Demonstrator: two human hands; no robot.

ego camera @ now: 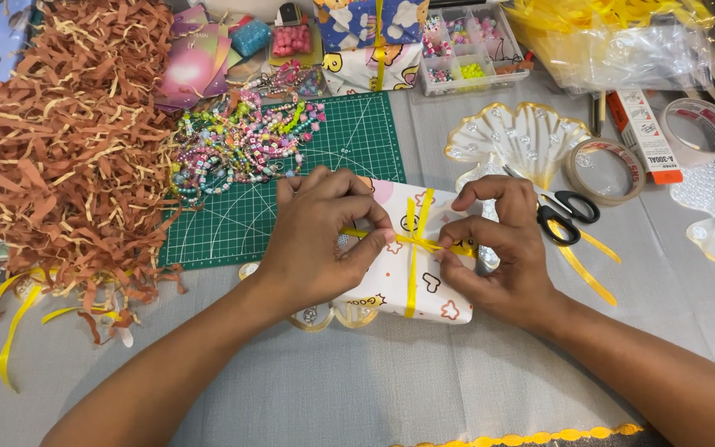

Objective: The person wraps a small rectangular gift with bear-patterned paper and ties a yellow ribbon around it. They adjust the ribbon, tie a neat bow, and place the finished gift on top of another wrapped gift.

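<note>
Two hands pinch a yellow ribbon crossed over a small wrapped gift box lying on the grey surface: the left hand grips one end, the right hand the other. The knot looks half tied; tightening it calls for an even outward pull. Black-handled scissors, tape rolls, a green cutting mat and brown paper shred lie around.

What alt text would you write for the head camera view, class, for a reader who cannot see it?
Left hand and right hand pinch a yellow ribbon crossed over a small wrapped box. Nearby lie scissors, beads and brown paper shreds.
</note>
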